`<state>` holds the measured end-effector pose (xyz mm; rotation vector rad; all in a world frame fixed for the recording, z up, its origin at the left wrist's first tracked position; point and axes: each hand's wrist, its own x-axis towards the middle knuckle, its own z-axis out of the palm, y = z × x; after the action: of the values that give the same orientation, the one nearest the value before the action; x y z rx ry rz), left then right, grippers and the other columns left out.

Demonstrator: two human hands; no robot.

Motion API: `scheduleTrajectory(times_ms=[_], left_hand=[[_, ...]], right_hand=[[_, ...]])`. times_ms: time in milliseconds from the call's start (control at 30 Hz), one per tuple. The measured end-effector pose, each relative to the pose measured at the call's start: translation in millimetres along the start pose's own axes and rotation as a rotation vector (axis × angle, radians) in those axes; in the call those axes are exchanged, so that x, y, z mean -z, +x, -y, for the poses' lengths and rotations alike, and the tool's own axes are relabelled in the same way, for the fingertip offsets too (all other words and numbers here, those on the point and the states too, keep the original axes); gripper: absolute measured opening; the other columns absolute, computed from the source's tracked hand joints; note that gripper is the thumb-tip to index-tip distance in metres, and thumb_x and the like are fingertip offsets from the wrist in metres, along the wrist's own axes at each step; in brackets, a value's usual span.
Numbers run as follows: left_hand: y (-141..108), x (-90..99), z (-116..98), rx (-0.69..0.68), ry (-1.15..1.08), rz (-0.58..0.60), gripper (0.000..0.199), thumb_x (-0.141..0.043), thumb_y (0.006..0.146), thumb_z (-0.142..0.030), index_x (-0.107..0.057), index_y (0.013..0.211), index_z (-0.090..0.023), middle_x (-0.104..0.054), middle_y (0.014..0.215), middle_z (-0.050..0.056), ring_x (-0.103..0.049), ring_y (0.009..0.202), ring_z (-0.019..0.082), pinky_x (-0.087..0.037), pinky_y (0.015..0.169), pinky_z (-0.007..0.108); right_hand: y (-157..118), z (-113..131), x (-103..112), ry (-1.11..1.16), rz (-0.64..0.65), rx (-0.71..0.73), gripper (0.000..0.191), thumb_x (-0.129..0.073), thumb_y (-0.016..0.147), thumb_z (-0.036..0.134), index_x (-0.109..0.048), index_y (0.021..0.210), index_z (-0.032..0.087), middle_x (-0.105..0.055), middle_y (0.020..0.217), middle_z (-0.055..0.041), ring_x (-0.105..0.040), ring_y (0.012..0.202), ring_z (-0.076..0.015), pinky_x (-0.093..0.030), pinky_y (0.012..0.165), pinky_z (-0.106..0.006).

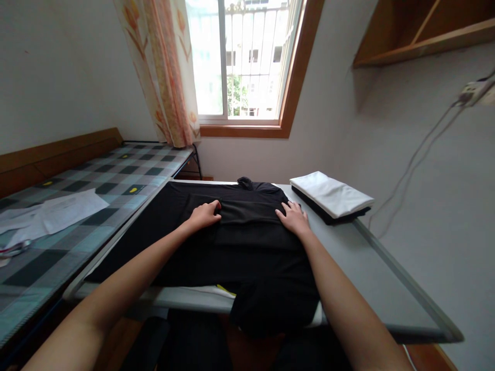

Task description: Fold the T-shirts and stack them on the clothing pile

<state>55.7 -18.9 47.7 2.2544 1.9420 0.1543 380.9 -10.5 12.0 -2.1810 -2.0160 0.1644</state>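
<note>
Straight ahead from my head camera, a black garment (247, 242) lies spread across the grey desk (359, 257), its collar end pointing toward the window (247, 56) and its near end hanging over the desk's front edge toward me. My left hand (204, 215) rests on the upper part of the cloth, left of centre, with the fingers curled under and pinching a fold of the black fabric at the fingertips. My right hand (294, 217) lies on the cloth to the right of it, fingers spread and nearly flat, pressing down on the fabric without gripping anything. Between the two hands a horizontal crease runs across the garment. At the far right corner of the desk, well apart from my right hand, sits a folded stack (330, 198): a white piece on top of a dark one. A thin yellow strip (226, 290) shows just under the garment's lower left edge. To my left, beside the desk, is a bed with a checked cover (116, 175), and a sheet of white cloth or paper (54, 214) lies on it. A patterned curtain (162, 72) hangs left of the window, a wooden shelf (421, 31) is mounted high on the right wall, and a cable (413, 159) runs down that wall.
</note>
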Motion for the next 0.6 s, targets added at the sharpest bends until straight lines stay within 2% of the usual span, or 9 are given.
scheduleTrajectory(times_ms=[67, 133, 200, 233, 333, 467, 533, 600], left_hand=[[0.8, 1.6, 2.7, 0.019, -0.056, -0.019, 0.036, -0.057, 0.081, -0.035, -0.059, 0.115, -0.027, -0.072, 0.094, 0.004, -0.068, 0.089, 0.023, -0.048, 0.072, 0.029], [0.0, -0.7, 3.0, 0.01, -0.078, -0.028, 0.035, -0.056, 0.082, -0.034, -0.059, 0.116, -0.027, -0.072, 0.091, 0.003, -0.068, 0.086, 0.022, -0.047, 0.071, 0.028], [-2.9, -7.2, 1.3, -0.013, -0.044, -0.049, 0.036, -0.054, 0.083, -0.033, -0.059, 0.118, -0.027, -0.072, 0.091, 0.004, -0.068, 0.086, 0.023, -0.047, 0.072, 0.029], [-4.8, -11.3, 0.1, -0.02, -0.016, -0.068, 0.036, -0.053, 0.085, -0.033, -0.059, 0.119, -0.027, -0.072, 0.091, 0.004, -0.068, 0.087, 0.024, -0.047, 0.073, 0.03], [-10.7, -23.2, -3.0, -0.031, 0.029, -0.152, 0.033, -0.048, 0.089, -0.033, -0.06, 0.119, -0.027, -0.073, 0.098, 0.006, -0.069, 0.091, 0.025, -0.048, 0.077, 0.032], [-14.3, -30.4, -3.8, -0.067, 0.011, -0.212, 0.029, -0.047, 0.091, -0.031, -0.064, 0.114, -0.026, -0.073, 0.104, 0.006, -0.069, 0.095, 0.025, -0.048, 0.079, 0.031], [-14.3, -30.6, -3.5, -0.07, 0.007, -0.223, 0.027, -0.048, 0.09, -0.031, -0.065, 0.111, -0.026, -0.074, 0.102, 0.005, -0.069, 0.094, 0.025, -0.048, 0.079, 0.031], [-14.1, -29.8, -3.0, -0.067, 0.001, -0.232, 0.027, -0.049, 0.089, -0.03, -0.066, 0.111, -0.027, -0.074, 0.099, 0.004, -0.069, 0.093, 0.024, -0.048, 0.077, 0.031]], right_hand=[[-2.5, 2.5, 2.3, -0.029, -0.039, -0.001, 0.061, -0.031, 0.097, 0.053, -0.043, 0.146, 0.018, -0.034, 0.156, -0.0118, -0.019, 0.146, -0.0295, -0.016, 0.115, -0.057], [-6.1, 8.0, 5.3, -0.074, -0.158, 0.022, 0.061, -0.032, 0.097, 0.054, -0.045, 0.145, 0.018, -0.034, 0.155, -0.0126, -0.015, 0.147, -0.0333, -0.008, 0.115, -0.061], [-10.7, 17.0, 8.0, -0.088, -0.282, 0.107, 0.062, -0.032, 0.097, 0.054, -0.044, 0.146, 0.018, -0.033, 0.157, -0.0118, -0.012, 0.148, -0.0333, -0.004, 0.116, -0.06], [-13.3, 22.7, 8.8, -0.074, -0.308, 0.179, 0.062, -0.031, 0.098, 0.054, -0.043, 0.147, 0.019, -0.031, 0.157, -0.0107, -0.013, 0.148, -0.0314, -0.006, 0.117, -0.057], [-22.8, 43.0, 7.9, 0.008, -0.214, 0.466, 0.059, -0.031, 0.099, 0.052, -0.037, 0.15, 0.024, -0.028, 0.159, -0.007, -0.02, 0.147, -0.0247, -0.017, 0.118, -0.047], [-36.6, 68.5, 0.9, 0.054, -0.089, 0.807, 0.06, -0.035, 0.098, 0.053, -0.031, 0.152, 0.028, -0.02, 0.162, -0.0033, -0.019, 0.148, -0.0243, -0.02, 0.118, -0.046], [-40.7, 76.0, -3.8, 0.049, -0.038, 0.879, 0.061, -0.035, 0.097, 0.056, -0.035, 0.151, 0.027, -0.024, 0.16, -0.0038, -0.021, 0.147, -0.0255, -0.021, 0.118, -0.049], [-41.6, 78.7, -8.3, 0.04, 0.019, 0.89, 0.062, -0.034, 0.096, 0.059, -0.04, 0.149, 0.025, -0.031, 0.157, -0.0051, -0.025, 0.146, -0.0264, -0.022, 0.118, -0.051]])
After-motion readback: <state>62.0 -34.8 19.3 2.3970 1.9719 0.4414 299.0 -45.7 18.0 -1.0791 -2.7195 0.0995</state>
